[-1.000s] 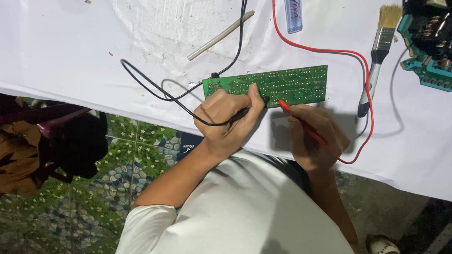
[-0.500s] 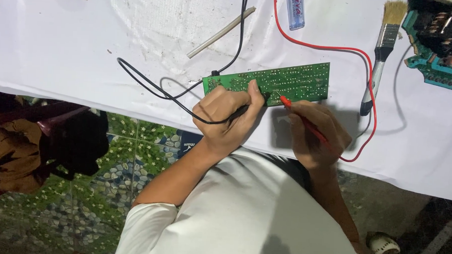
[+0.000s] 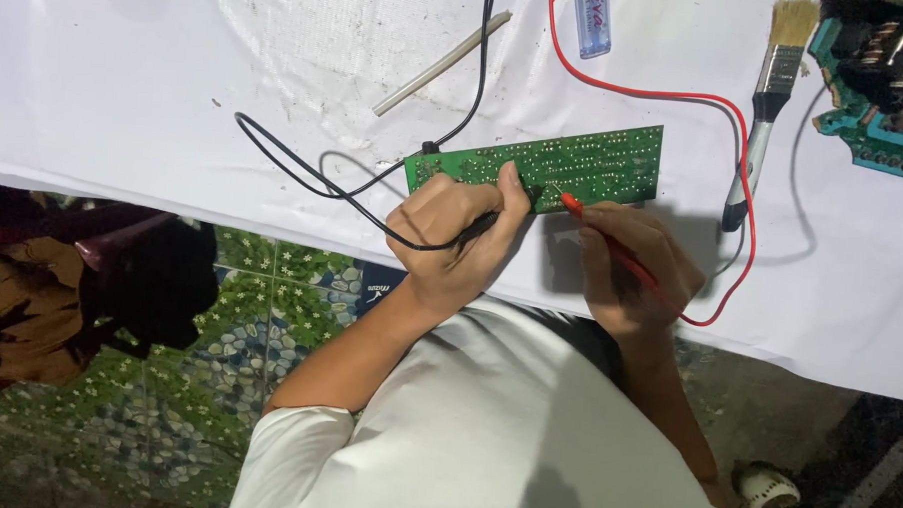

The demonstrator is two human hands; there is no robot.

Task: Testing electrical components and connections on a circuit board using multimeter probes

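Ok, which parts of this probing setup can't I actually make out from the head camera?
- Black probe tip: hidden behind the left hand on the green circuit board.
- Red probe: its contact point is too small to tell.
- Black and red leads: cut off by the top edge.
- Teal part: cut off at the top right corner.

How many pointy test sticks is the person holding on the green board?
2. The black probe is in the left hand, the red probe in the right hand; both tips meet the green circuit board's near edge. No others show.
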